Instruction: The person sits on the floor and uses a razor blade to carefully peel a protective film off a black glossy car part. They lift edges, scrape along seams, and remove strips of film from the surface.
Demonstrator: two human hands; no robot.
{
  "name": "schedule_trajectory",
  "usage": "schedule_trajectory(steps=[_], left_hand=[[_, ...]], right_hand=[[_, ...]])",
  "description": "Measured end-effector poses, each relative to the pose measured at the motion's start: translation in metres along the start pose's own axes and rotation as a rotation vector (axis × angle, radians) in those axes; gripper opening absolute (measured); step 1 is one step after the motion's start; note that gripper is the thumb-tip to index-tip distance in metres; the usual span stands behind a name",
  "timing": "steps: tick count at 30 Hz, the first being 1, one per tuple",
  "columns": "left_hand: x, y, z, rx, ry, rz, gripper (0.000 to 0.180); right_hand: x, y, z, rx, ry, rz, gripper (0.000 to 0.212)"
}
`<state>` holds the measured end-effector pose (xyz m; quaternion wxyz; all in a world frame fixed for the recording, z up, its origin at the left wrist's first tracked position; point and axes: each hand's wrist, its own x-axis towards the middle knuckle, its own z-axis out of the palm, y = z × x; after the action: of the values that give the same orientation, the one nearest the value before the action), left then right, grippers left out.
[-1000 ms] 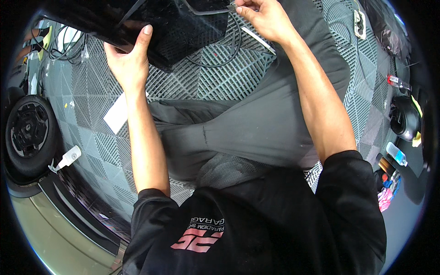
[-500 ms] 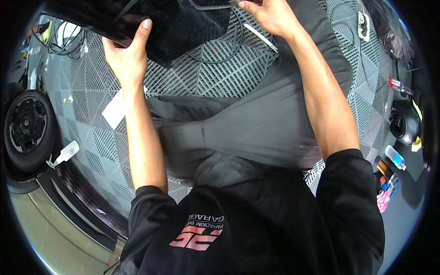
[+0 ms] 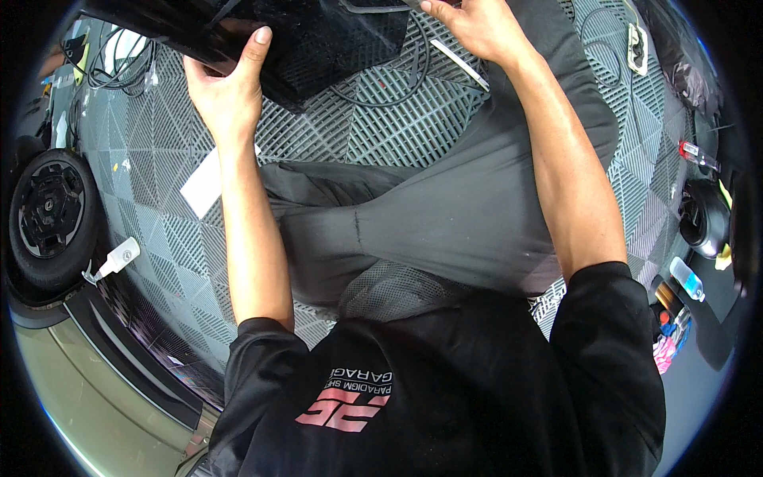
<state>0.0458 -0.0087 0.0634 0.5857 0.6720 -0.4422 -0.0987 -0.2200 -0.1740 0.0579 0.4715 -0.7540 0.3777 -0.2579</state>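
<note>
A glossy black panel (image 3: 334,52) with an angular outline lies across the top of the view, its far side cut off. My left hand (image 3: 226,99) grips its near left edge, thumb on the upper face and fingers hidden beneath. Beyond the panel's right part, my right hand (image 3: 483,32) is closed, thumb and fingers pinched together at the top border. What those fingertips hold is small, dark and mostly out of frame. A thin grey strip (image 3: 373,9) on the panel runs toward them.
Grey grid tiles (image 3: 318,139) form the floor around my bent legs. A white sheet (image 3: 200,187), a white strip (image 3: 459,65) and a black cable (image 3: 389,102) lie there. Left are a wheel (image 3: 49,207), a spray bottle (image 3: 115,261) and a car body (image 3: 87,397); right, a clear bottle (image 3: 687,278).
The whole view has shifted slightly, placing most things a little further right. Both hands keep the same grips, and the panel sits marginally higher in view.
</note>
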Motion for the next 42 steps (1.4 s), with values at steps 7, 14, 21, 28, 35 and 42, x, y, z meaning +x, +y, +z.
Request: schedule_trajectory(steps=[7, 14, 21, 28, 35, 42], left_hand=[[-0.002, 0.005, 0.002, 0.002, 0.015, 0.009, 0.067], [-0.001, 0.003, 0.0, 0.04, 0.004, 0.011, 0.069], [-0.001, 0.008, -0.001, 0.089, 0.004, -0.012, 0.067], [-0.003, 0.012, -0.002, 0.1, -0.011, -0.06, 0.054], [0.001, 0.004, -0.005, 0.048, -0.021, -0.047, 0.053], [0.001, 0.0, -0.007, 0.043, -0.038, -0.056, 0.052]], right_hand=[[0.0, 0.003, 0.0, -0.082, 0.038, -0.036, 0.008], [-0.001, 0.009, 0.003, -0.082, 0.063, -0.05, 0.01], [-0.004, 0.005, 0.002, -0.093, 0.075, -0.024, 0.009], [-0.001, 0.01, 0.005, -0.009, 0.069, 0.084, 0.009], [0.0, 0.014, 0.007, 0.021, 0.07, 0.056, 0.008], [0.001, 0.012, 0.007, 0.032, 0.049, 0.058, 0.008]])
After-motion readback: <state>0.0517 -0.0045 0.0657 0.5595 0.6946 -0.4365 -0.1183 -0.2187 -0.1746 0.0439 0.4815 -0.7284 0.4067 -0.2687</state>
